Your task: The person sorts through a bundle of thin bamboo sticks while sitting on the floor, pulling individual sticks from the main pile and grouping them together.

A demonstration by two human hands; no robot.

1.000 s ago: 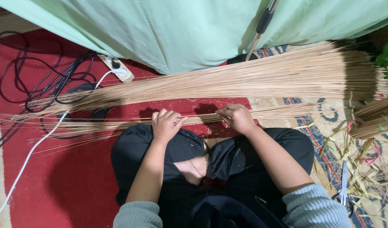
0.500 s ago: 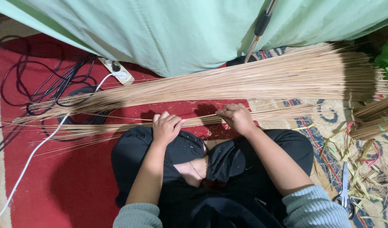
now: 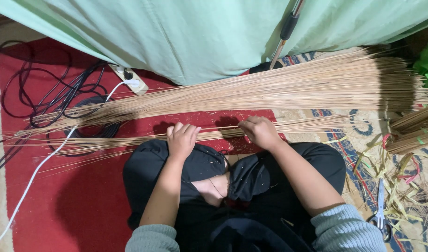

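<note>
Gripping a thin bundle of sticks [image 3: 223, 133] across your knees, your left hand [image 3: 181, 140] and right hand [image 3: 260, 132] sit apart, each closed on it, beside the bigger stick pile [image 3: 279, 88].

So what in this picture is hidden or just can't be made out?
- Head view: the palm sides of the left hand and right hand face down onto the small stick bundle, so their grip is unseen.
- The large stick bundle runs under a dark shadow at right.
- The scissors handles are cut by the lower edge.
- The pole leaves the top edge.
</note>
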